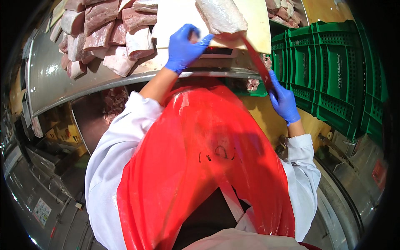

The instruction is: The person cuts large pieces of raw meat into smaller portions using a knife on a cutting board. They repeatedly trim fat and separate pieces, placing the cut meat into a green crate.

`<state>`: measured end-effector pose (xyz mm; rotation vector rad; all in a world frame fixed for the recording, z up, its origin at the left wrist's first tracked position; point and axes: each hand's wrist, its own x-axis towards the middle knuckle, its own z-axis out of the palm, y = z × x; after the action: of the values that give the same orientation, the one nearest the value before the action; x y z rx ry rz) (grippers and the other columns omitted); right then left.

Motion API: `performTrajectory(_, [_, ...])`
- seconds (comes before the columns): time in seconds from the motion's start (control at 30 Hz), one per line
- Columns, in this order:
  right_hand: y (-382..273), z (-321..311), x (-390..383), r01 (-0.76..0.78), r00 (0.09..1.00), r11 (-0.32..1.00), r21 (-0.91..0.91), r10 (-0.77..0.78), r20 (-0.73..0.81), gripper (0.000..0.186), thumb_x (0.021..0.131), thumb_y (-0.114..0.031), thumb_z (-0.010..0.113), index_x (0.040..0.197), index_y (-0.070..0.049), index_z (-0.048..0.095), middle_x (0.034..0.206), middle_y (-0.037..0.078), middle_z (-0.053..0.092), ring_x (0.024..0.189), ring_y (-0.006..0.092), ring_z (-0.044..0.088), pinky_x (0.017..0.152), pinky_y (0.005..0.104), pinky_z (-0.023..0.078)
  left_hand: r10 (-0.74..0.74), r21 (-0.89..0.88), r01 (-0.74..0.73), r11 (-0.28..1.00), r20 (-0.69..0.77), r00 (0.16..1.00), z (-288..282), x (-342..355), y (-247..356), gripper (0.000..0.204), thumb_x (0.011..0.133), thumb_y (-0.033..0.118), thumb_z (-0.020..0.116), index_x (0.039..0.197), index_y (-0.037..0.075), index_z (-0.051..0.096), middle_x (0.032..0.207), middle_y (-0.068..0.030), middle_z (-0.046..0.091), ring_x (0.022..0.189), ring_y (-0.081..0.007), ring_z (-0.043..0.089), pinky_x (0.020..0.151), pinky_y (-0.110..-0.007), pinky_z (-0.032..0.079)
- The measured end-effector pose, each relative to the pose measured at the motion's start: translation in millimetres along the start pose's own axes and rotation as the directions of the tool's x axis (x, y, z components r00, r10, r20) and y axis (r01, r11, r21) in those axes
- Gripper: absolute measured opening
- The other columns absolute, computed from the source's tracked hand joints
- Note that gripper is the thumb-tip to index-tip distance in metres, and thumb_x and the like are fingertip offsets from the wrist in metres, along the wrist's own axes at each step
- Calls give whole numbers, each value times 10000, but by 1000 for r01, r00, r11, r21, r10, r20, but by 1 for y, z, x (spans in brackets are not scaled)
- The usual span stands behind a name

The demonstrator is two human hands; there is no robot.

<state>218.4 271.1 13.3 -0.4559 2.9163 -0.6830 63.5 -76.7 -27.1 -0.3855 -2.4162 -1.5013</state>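
Observation:
A large pale slab of raw meat [221, 16] lies on the white cutting board [177, 12] at the front of the work table. My left hand [185, 48], in a blue glove, hovers over the board's near edge. Its thumb and fingers are apart with nothing between them, and the thumb reaches toward the slab's near left corner. In my gloved right hand [284, 100] is a knife [257, 60], gripped by its handle off the board's right side. The blade points up and left, its tip by the slab's near right corner, and looks red. Whether it touches the meat I cannot tell.
Several cut meat pieces [100, 29] are heaped on the metal table [54, 87] to the left. Green plastic crates [325, 66] stand at the right. Small trimmings [252, 84] lie in a green container below the table edge. More scraps [114, 102] fill a tray at lower left.

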Motion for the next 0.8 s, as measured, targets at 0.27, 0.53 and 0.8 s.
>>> performTrajectory(0.27, [-46, 15, 112, 65, 943, 959, 275, 31, -332, 708, 939, -123, 602, 1589, -244, 349, 810, 221, 656, 648, 399, 638, 630, 463, 515, -231, 265, 230, 936, -28, 973, 45, 6, 6, 256, 788, 304, 708, 840, 54, 686, 808, -196, 709, 759, -398, 694, 707, -472, 562])
performTrajectory(0.53, [-73, 28, 145, 162, 982, 959, -233, -179, -56, 791, 883, -111, 580, 1608, -214, 283, 754, 170, 663, 649, 371, 676, 596, 484, 553, -271, 227, 296, 928, -137, 953, 47, -2, 4, 284, 785, 298, 739, 846, 21, 719, 732, -182, 705, 661, -306, 711, 646, -398, 563])
performTrajectory(0.8, [-46, -40, 75, 297, 937, 789, -537, -133, 324, 925, 828, -132, 656, 1635, -192, 207, 846, 197, 663, 821, 465, 684, 781, 519, 591, -257, 238, 313, 919, -238, 936, 34, -8, -4, 189, 796, 253, 667, 831, 70, 701, 791, -212, 682, 760, -421, 677, 690, -484, 546])
